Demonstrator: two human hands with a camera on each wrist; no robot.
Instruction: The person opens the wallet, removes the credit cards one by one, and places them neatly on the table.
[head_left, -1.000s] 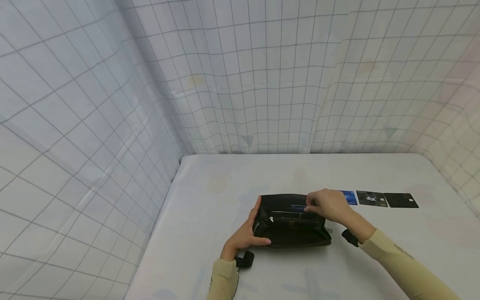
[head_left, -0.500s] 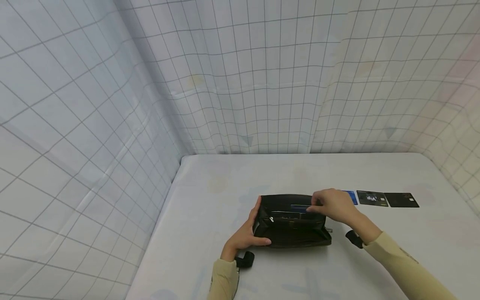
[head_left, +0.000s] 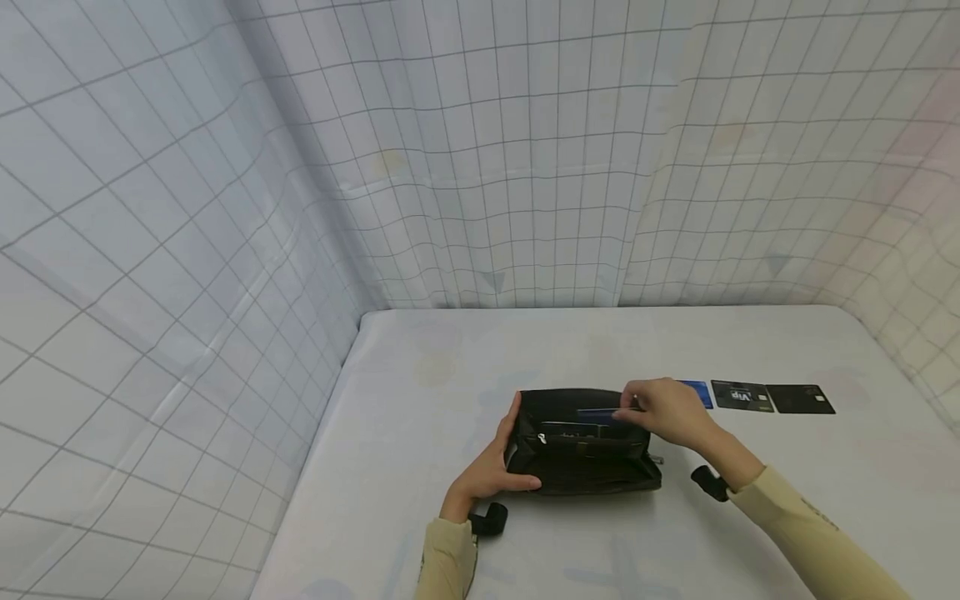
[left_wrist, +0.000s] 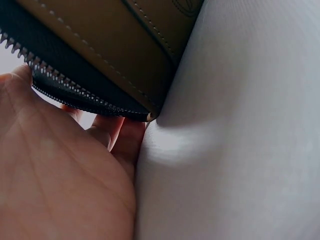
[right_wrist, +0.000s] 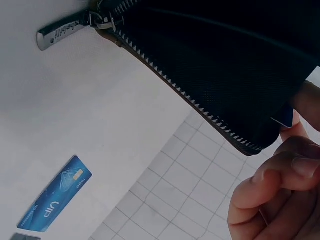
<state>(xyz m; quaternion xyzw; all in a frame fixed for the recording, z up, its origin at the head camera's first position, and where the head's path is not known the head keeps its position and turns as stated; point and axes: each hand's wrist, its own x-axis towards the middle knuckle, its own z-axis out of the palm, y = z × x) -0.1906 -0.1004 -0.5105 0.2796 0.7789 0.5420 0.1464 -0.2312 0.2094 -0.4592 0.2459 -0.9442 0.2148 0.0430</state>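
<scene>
A dark zip-around wallet (head_left: 588,477) stands spread on the white table, its pockets facing up. My left hand (head_left: 486,472) grips its left end, thumb at the front edge and fingers along the side. In the left wrist view the brown outer face of the wallet (left_wrist: 110,50) and its zip teeth show beside the palm. My right hand (head_left: 663,410) pinches a dark blue card (head_left: 592,415) at the right of the rear pocket. The right wrist view shows only a corner of this card (right_wrist: 286,119) between finger and wallet; the rest is hidden.
Right of the wallet lie a blue card (head_left: 701,393), a black VIP card (head_left: 742,396) and a plain black card (head_left: 801,399) in a row. A metal zip pull (right_wrist: 62,31) hangs off the wallet's right end. Grid-patterned white curtains (head_left: 480,167) surround the table.
My right hand has shifted slightly right from its place a second ago, and the card it pinches sits a little differently in the pocket. The left hand and the wallet stay put.
</scene>
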